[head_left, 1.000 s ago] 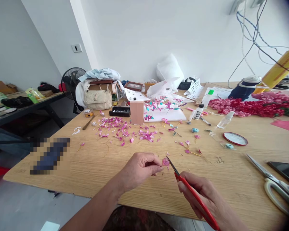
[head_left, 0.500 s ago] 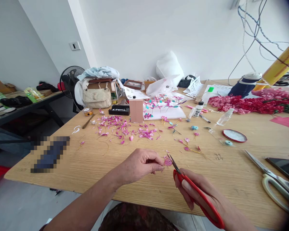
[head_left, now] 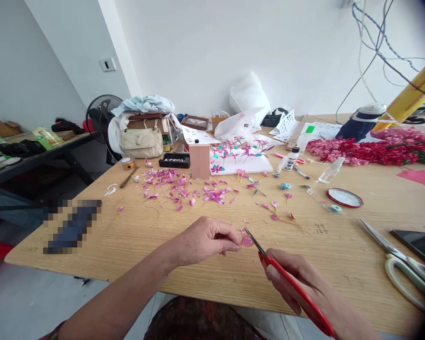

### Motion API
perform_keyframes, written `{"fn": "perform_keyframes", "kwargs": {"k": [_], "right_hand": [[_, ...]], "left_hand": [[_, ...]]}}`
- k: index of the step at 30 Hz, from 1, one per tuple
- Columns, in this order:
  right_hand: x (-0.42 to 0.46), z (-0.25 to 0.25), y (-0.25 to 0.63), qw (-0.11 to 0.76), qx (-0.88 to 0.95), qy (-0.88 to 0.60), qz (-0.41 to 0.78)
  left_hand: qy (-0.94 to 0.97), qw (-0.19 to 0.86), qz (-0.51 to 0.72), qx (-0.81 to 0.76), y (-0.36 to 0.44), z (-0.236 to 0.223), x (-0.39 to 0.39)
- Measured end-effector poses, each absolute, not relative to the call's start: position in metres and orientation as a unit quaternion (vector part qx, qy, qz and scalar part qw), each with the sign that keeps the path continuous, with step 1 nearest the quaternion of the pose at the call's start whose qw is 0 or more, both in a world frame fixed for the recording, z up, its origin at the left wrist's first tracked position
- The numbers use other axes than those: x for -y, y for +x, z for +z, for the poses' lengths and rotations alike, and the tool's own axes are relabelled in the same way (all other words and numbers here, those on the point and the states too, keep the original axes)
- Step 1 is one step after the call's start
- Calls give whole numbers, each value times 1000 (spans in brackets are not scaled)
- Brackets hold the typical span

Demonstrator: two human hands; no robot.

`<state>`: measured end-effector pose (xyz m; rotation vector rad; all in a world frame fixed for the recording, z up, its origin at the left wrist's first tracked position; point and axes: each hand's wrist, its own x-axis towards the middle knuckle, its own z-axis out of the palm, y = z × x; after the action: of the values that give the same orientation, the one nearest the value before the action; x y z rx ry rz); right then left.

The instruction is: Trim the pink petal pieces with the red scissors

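Note:
Between thumb and forefinger, my left hand (head_left: 207, 242) pinches a small pink petal (head_left: 247, 241) above the front of the wooden table. My right hand (head_left: 297, 276) is wrapped round red-handled scissors (head_left: 291, 285). Their narrow dark blades point up and left, with the tips at the upper edge of the petal, and look closed together. Beyond my hands lie many loose pink petals (head_left: 215, 194) with fine wires. A few petals on yellow stems (head_left: 281, 219) rest to the right of them.
Larger white-handled scissors (head_left: 393, 255) and a dark phone (head_left: 416, 245) lie at the right. Farther back are a wooden block (head_left: 199, 161), a spray bottle (head_left: 331, 171), a red-rimmed round lid (head_left: 344, 198) and a heap of pink and red flowers (head_left: 368, 150). A beige bag (head_left: 141, 141) stands back left.
The scissor blades have gone from slightly apart to together. My right hand has shifted a little to the right and down, while my left hand keeps its pinch almost in place.

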<state>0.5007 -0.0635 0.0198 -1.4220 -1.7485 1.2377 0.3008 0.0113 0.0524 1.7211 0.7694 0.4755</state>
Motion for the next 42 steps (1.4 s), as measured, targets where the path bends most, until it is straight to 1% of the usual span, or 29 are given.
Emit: {"fn": "perform_keyframes", "kwargs": {"k": [12,16,22,24,27,30,35,42], "right_hand": [[65,17,504,255,654,-535,470],[65,23,507,244,678,-529,449],[62,29,518,246,678,-503,477],[61,31,521,228,679,-510,476],[59,35,521,176,688,-521,474],[58,38,520,155,698,-520,468],[59,40,520,153,709,-528,442],[60,40,520,186,735,-523,390]], "left_hand": [[692,606,199,-339,292,44,-24],[694,603,191,-344,291,47,-24],[717,603,159,-312,291,57,-29],[720,602,150,-311,293,59,-31],[725,599,134,-311,295,62,-33],[732,594,122,-309,298,62,-34],[743,589,117,-294,298,60,-36],[750,589,110,-281,299,59,-37]]}}
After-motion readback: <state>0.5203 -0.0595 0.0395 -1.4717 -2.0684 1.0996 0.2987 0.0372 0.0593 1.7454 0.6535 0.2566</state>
